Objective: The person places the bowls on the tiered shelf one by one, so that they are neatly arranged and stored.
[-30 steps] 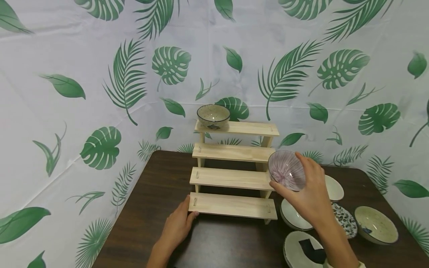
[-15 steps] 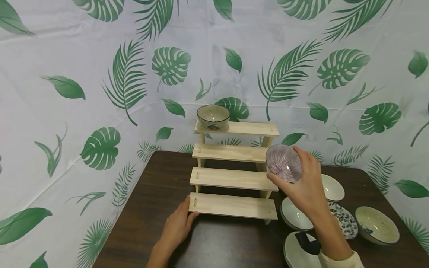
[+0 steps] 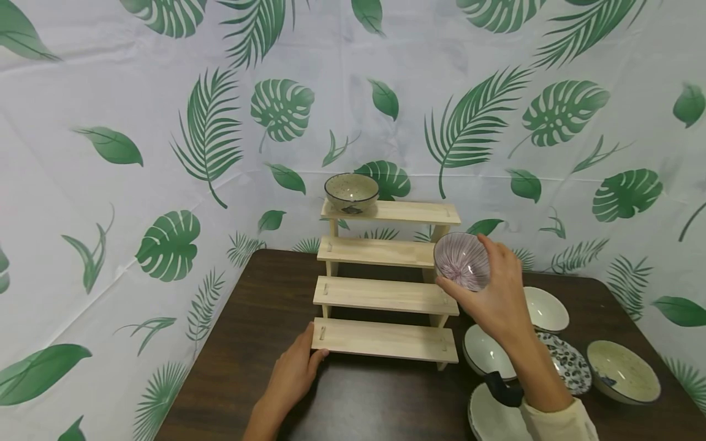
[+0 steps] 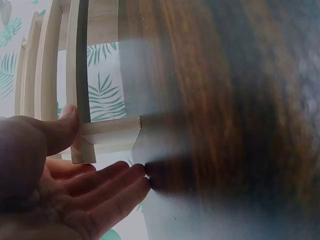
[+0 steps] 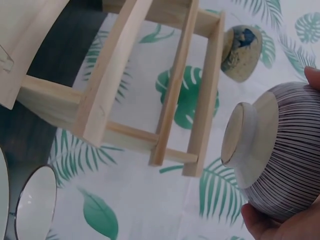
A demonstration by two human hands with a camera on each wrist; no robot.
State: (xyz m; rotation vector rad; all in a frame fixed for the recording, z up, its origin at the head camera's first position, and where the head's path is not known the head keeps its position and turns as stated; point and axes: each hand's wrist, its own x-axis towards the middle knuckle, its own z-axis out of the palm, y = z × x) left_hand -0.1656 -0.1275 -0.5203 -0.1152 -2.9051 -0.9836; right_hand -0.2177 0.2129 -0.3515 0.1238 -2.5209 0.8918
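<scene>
My right hand (image 3: 499,294) holds a bowl (image 3: 462,260) by its rim, with purple streaks inside, beside the right end of the upper steps of a wooden tiered stand (image 3: 386,294). In the right wrist view the same bowl (image 5: 287,145) shows dark stripes outside and a pale foot ring, thumb and a finger on opposite sides. My left hand (image 3: 295,367) grips the left end of the lowest step; in the left wrist view the thumb of this hand (image 4: 75,185) lies on the plank and the other fingers reach past its end. A speckled bowl (image 3: 352,193) stands on the top step, left.
On the dark table (image 3: 231,343), right of the stand, sit a white bowl (image 3: 488,352), a white oval dish (image 3: 546,308), a black-patterned dish (image 3: 570,364), a yellowish bowl (image 3: 623,370) and a pale dish (image 3: 491,413). A leaf-print cloth (image 3: 342,73) hangs behind.
My right hand has moved up and slightly left with the striped bowl, toward the stand's second step from the top. The left hand keeps its place.
</scene>
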